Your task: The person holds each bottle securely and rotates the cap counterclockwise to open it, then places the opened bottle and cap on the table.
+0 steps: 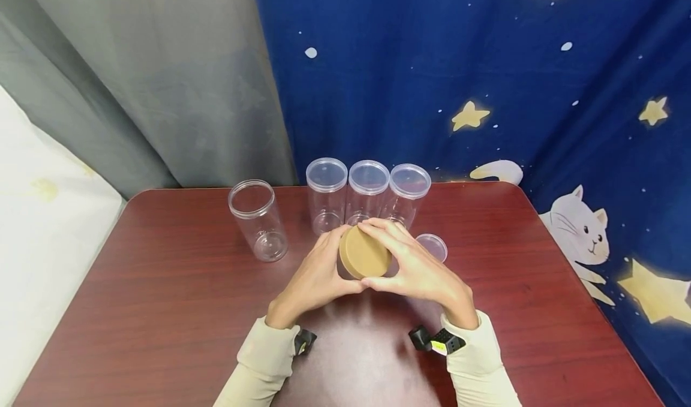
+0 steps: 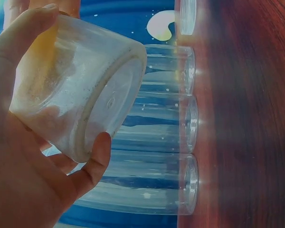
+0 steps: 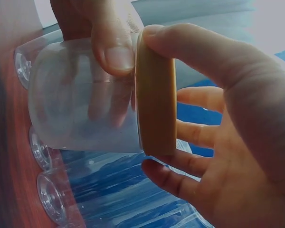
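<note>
Both hands hold a small translucent jar (image 3: 80,114) with a mustard-yellow lid (image 1: 367,252), raised off the table in front of the clear jars. My left hand (image 1: 318,272) grips the jar's body, its fingers wrapped round the side; the left wrist view shows the jar's round base (image 2: 111,95). At the lid is my right hand (image 1: 418,266), thumb and fingers curled about its rim. The lid sits on the jar's mouth; whether it is tight I cannot tell. In the head view the two thumb tips meet at the near side.
Three tall clear jars with lids, among them a left one (image 1: 327,197), stand in a row at the back of the reddish table (image 1: 162,311). An uncovered clear jar (image 1: 259,221) stands left of them. A clear lid (image 1: 432,247) lies beyond my right hand.
</note>
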A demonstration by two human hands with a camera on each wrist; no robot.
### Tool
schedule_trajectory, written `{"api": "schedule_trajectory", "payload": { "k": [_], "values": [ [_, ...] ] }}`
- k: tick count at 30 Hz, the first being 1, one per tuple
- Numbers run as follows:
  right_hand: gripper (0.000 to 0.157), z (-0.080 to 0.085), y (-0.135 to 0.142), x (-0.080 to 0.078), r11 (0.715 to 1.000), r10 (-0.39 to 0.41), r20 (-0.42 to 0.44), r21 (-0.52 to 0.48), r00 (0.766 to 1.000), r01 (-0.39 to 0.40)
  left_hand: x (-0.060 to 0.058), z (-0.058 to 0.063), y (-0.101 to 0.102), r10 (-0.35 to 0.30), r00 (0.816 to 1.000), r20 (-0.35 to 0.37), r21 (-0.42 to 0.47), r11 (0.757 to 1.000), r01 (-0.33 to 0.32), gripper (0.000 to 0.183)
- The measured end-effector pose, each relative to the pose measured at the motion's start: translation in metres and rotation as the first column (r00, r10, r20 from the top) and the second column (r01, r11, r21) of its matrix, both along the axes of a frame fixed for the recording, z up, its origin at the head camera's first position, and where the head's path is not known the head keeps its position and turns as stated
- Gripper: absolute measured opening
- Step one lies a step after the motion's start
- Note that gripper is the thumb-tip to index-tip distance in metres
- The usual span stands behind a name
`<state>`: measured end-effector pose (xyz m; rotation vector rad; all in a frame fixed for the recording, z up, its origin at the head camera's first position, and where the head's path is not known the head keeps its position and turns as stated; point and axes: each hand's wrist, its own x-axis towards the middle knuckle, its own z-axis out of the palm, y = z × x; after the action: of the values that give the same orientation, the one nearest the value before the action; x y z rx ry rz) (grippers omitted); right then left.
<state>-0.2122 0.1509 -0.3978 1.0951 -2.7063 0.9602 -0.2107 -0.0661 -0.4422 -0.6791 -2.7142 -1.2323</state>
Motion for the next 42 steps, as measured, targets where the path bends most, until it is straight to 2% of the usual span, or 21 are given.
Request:
{"api": "schedule_trajectory", "payload": {
  "k": [7,10,12,14,18,21,31,42],
  "values": [
    [0.087,0.0,0.003,0.0,0.999,0.036,0.018,-0.021,0.999,-0.036,-0.001,-0.001,0.001,-0.017,1.0,-0.016,-0.011,1.0,0.017,0.098],
    [0.09,0.0,0.001,0.001,1.0,0.025,0.026,-0.011,0.999,-0.025,-0.001,-0.001,0.0,-0.011,1.0,-0.024,-0.021,1.0,0.01,0.099],
    [0.093,-0.001,-0.003,0.002,1.0,-0.019,0.031,0.008,0.999,0.019,0.001,-0.001,-0.002,-0.001,1.0,-0.028,-0.035,0.999,0.0,0.1],
    [0.096,-0.001,-0.008,0.005,0.995,-0.095,0.023,0.04,0.995,0.094,0.002,-0.002,-0.003,0.007,1.0,-0.028,-0.045,0.999,-0.008,0.099],
    [0.096,-0.002,-0.017,0.009,0.959,-0.26,-0.01,0.113,0.965,0.26,0.001,-0.002,-0.003,0.018,0.999,-0.042,-0.058,0.998,-0.021,0.096],
    [0.096,-0.002,-0.02,0.01,0.939,-0.311,-0.032,0.142,0.95,0.312,0.001,-0.002,-0.002,0.024,0.998,-0.06,-0.07,0.997,-0.028,0.095],
    [0.096,0.003,-0.02,0.01,0.935,-0.311,-0.069,0.16,0.948,0.318,-0.001,-0.001,0.001,0.017,0.996,-0.089,-0.07,0.997,-0.024,0.094],
    [0.09,0.003,-0.021,0.01,0.939,-0.305,-0.085,0.139,0.948,0.315,-0.003,-0.002,0.0,0.019,0.996,-0.082,-0.054,0.998,-0.024,0.092]
  ]
}}
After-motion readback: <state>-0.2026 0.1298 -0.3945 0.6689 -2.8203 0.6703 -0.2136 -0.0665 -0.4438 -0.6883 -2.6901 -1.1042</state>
